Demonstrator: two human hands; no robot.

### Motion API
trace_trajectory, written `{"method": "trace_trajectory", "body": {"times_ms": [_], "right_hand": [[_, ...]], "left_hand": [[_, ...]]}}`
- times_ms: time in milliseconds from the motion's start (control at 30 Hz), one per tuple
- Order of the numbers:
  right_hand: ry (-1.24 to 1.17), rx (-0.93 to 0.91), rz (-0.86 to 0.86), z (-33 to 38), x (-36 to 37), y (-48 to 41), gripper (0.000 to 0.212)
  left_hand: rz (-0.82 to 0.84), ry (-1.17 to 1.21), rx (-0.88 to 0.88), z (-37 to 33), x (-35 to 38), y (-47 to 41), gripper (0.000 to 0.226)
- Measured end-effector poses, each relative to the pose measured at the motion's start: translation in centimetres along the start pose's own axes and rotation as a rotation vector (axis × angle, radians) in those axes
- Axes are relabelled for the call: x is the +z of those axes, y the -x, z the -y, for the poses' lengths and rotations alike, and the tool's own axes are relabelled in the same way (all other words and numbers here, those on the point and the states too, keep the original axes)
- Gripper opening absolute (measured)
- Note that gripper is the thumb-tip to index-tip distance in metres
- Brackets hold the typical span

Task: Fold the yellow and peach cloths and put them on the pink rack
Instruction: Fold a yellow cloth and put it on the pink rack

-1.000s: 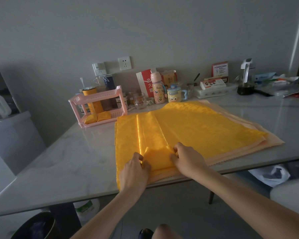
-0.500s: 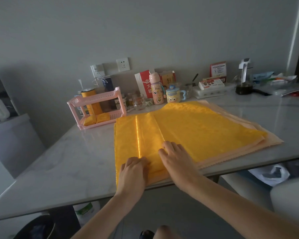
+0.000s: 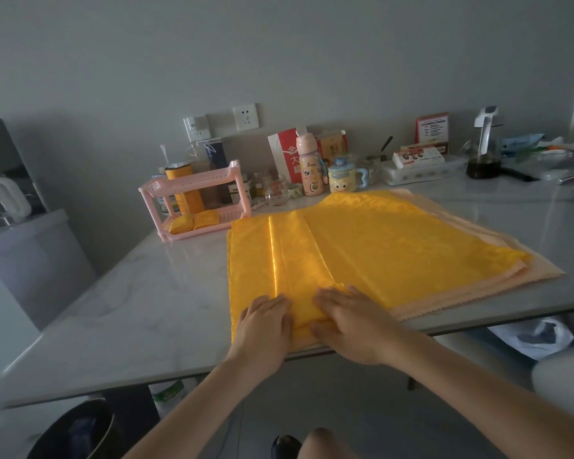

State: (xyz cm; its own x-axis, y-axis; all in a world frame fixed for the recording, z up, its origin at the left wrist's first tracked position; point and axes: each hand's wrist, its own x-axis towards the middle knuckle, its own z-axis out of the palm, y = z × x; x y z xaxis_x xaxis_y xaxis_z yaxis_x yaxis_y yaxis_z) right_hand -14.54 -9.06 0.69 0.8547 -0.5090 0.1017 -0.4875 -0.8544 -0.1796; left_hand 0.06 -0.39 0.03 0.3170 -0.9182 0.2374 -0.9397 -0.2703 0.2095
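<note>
- A pale grey marble-look table (image 3: pixel 130 309) fills most of the view, running from the near edge to a grey wall at the far side.
- A large yellow cloth (image 3: pixel 395 253) lies spread on the table's right half. It has raised lengthwise creases toward its left side, and its near edge sits at the near edge of the table.
- A peach cloth (image 3: pixel 540 271) lies flat under the yellow one, showing only as a border along the right, far and near-right edges.
- The pink rack (image 3: pixel 193 184), with two shelves, stands on the table just beyond the yellow cloth's far left corner.
- The right hand (image 3: pixel 352 323) lies flat, fingers straight and slightly spread, pressing on the yellow cloth near its near edge.
- The left hand (image 3: pixel 265 323) lies flat just to its left, fingers straight and together, also pressing on the yellow cloth.
- Two small folded yellow pieces (image 3: pixel 193 221) rest on the rack's lower shelf.
- A pink bottle (image 3: pixel 309 170) and a cartoon-face mug (image 3: pixel 342 177) stand side by side against the far wall.
</note>
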Motion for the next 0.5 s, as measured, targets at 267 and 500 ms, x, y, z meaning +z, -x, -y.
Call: {"method": "trace_trajectory", "body": {"times_ms": [267,500], "right_hand": [[-0.105,0.058,-0.04,-1.5,-1.2,-1.6,0.04],[-0.282,0.015,-0.117,-1.5,-1.7,-0.9,0.032]], "left_hand": [[0.178,-0.024,-0.01,0.0,-1.6,-0.3,0.046],[0.01,-0.012,0.086,0.7,-1.4,-0.4,0.029]]}}
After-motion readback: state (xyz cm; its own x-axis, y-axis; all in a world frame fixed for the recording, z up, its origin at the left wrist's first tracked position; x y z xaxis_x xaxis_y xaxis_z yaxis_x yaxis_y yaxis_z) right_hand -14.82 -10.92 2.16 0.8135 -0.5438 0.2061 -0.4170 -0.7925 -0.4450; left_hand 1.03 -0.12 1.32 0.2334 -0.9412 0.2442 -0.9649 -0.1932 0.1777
